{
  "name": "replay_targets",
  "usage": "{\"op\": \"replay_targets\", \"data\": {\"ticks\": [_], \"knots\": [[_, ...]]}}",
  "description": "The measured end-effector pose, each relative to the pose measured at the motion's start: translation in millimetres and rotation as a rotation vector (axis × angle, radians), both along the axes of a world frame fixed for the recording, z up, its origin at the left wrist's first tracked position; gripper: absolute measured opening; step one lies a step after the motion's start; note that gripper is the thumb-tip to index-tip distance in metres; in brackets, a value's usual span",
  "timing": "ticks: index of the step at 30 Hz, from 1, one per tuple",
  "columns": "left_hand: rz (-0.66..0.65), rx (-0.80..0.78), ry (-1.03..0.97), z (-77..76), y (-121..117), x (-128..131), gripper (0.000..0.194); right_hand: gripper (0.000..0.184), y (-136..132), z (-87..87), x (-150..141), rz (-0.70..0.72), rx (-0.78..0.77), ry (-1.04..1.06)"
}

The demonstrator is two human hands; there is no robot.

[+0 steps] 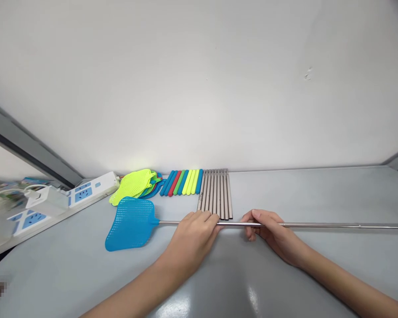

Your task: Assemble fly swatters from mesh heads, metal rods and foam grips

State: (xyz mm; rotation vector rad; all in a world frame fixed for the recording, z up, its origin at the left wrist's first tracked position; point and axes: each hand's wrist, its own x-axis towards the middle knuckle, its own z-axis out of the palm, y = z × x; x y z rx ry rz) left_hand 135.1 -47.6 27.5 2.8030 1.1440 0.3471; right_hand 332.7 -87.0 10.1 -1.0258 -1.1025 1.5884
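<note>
Blue plastic marks the head of a fly swatter (131,225) held over the worktop's left part, its steel rod (321,225) running roughly parallel to the back edge and out of my view at right. From my remote post I see the left hand (197,229) wrapped round the rod near the head; the right hand (273,229) curls about it farther along, how firmly I cannot tell. A hard twist, I judge, could strain the neck; a shove toward the back edge could set the grey tubes (215,194) rolling. Smooth and grey, the worktop (301,194) catches glare between the arms. Coloured handles (182,182) and spare swatter heads (131,183) lie by its back edge, a power strip (96,185) along the left; behind rises a pale, chipped wall (199,88).
</note>
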Motion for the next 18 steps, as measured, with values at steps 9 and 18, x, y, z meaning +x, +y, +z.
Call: {"op": "replay_targets", "data": {"ticks": [9, 18], "knots": [[0.2, 0.163, -0.036, -7.7, 7.2, -4.8, 0.038, 0.036, 0.9, -6.6, 3.3, -0.018, -0.03, 0.024], [0.215, 0.186, -0.096, -17.5, 2.2, -4.0, 0.043, 0.044, -1.8, -12.3, 7.5, 0.02, -0.004, -0.082]]}}
